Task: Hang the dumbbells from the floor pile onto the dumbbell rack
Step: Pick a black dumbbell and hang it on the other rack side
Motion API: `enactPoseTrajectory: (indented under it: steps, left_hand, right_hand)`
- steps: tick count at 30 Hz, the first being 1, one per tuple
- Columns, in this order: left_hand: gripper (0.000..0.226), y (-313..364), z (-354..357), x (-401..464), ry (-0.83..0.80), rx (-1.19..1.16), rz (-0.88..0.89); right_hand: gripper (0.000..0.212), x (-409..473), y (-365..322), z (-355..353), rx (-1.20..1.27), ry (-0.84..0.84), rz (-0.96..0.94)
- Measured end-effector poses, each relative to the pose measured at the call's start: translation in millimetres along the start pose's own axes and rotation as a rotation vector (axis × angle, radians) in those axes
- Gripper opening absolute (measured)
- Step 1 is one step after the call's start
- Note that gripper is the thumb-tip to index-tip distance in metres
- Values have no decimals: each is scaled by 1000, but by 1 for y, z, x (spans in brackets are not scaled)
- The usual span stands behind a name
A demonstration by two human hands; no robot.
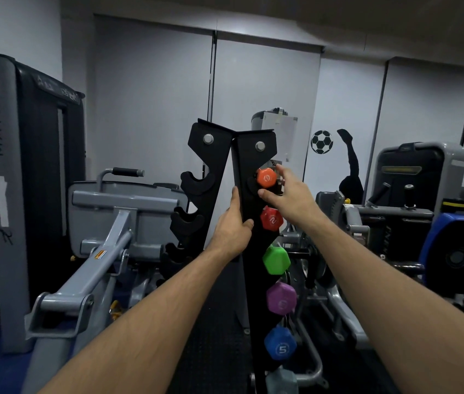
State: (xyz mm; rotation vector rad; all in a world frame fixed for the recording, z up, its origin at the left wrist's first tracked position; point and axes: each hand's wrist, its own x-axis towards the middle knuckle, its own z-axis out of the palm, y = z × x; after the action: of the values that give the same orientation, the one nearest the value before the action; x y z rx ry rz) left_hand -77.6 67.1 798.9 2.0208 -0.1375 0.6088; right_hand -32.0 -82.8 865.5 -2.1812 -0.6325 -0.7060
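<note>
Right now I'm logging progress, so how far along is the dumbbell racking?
Done: red, green, purple and blue hex dumbbells sit on the black rack's right column. In hand: right hand seats the orange dumbbell; left hand grips the rack. Left: the left column's hooks are bare; the floor pile is out of view.

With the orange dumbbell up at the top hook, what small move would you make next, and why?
Probably ease the right hand off the orange dumbbell: it already sits in the top hook of the rack, above the red one, while the left hand steadies the rack.
</note>
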Motion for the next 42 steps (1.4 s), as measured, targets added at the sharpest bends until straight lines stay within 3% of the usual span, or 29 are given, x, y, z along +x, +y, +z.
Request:
enactPoseTrajectory:
  steps: [5,11,19,29,34,42]
  left_hand:
    - [90,-13,-5,-33,26,28,69]
    - [75,-50,-10,-78,55,34,59]
    - [66,-99,-11,-151,55,-157,-88]
    - [73,-252,22,-306,-16,-158,-531]
    - [73,-328,42,-366,29,-202,-821]
    - [66,-447,79,-438,90,-95,-1141]
  right_hand:
    - [83,-59,0,10,33,154,-107]
    - [90,-134,10,35,13,51,-159]
    - [88,-224,24,78,82,-51,-91]
    - [89,-386,93,182,304,-368,291]
    - [91,-453,131,240,341,-564,517]
    - [88,-530,190,342,339,-805,752]
